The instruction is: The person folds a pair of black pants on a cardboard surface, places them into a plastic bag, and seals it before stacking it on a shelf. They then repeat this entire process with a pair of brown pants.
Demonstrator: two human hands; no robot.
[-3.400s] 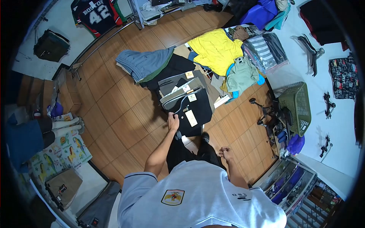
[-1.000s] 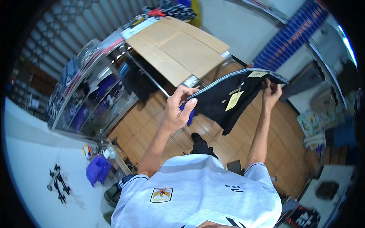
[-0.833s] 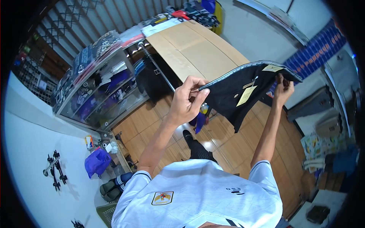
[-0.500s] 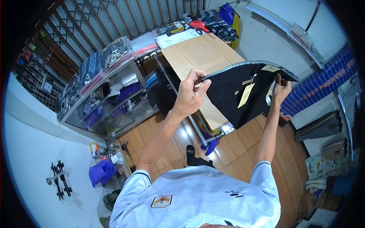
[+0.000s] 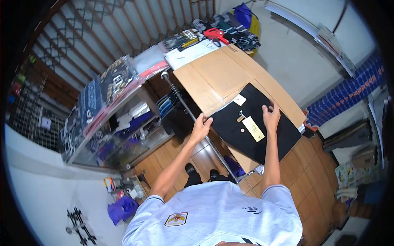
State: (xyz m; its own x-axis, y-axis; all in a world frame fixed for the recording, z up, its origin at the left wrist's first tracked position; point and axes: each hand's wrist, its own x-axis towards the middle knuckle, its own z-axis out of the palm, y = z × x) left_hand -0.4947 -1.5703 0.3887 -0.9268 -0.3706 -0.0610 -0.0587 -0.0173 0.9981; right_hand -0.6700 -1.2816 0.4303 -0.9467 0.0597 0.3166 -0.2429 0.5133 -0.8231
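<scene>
1. Garment (image 5: 254, 110), black, folded, lies on the cardboard-topped desk (image 5: 217, 74), right of centre.
2. Left grip (image 5: 207, 119) pinches its left corner.
3. Right grip (image 5: 269, 107), thumb and fingers parted, touches its upper-right edge.

Brown tiled floor (image 5: 303, 184) catching a glare, white wall (image 5: 45, 197), folding metal gate (image 5: 135, 24), glass-fronted display case (image 5: 111, 141), cardboard-topped table (image 5: 223, 74), metal rail (image 5: 205, 134) alongside.

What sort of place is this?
Probably a small clothing shop: the black garment carries a paper tag, packaged clothes lie on a glass-fronted cabinet, and dark clothes hang by a metal rail.
</scene>
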